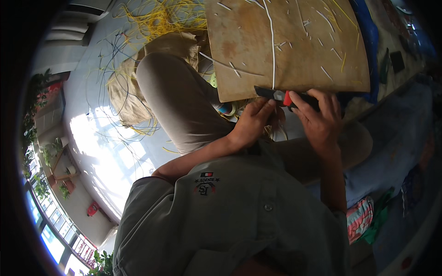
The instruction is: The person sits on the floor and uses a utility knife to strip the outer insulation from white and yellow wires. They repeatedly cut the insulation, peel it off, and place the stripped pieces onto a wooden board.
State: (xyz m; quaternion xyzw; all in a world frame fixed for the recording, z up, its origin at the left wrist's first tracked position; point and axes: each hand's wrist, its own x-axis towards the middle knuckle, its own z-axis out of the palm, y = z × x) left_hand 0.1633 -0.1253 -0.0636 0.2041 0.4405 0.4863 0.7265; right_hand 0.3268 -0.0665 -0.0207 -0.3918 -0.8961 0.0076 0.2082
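My right hand [321, 118] is wrapped round a utility knife [279, 95] with a red and black handle, its dark blade pointing left. A long white wire [272, 50] runs down the wooden board [248, 39] to the near edge, where it meets the knife. Just below the blade, the fingers of my left hand [253, 118] are pinched together at the wire's near end. The knife and fingers partly hide the wire there. Short white offcuts [326, 73] and a few yellow strands lie scattered on the board.
A heap of yellow wire [165, 18] and loose dark wires [108, 64] spread over the floor at the left. Brown sacking [124, 94] lies beside my bent knee. Blue cloth [372, 41] edges the board's right side. Potted plants [64, 188] stand at the far left.
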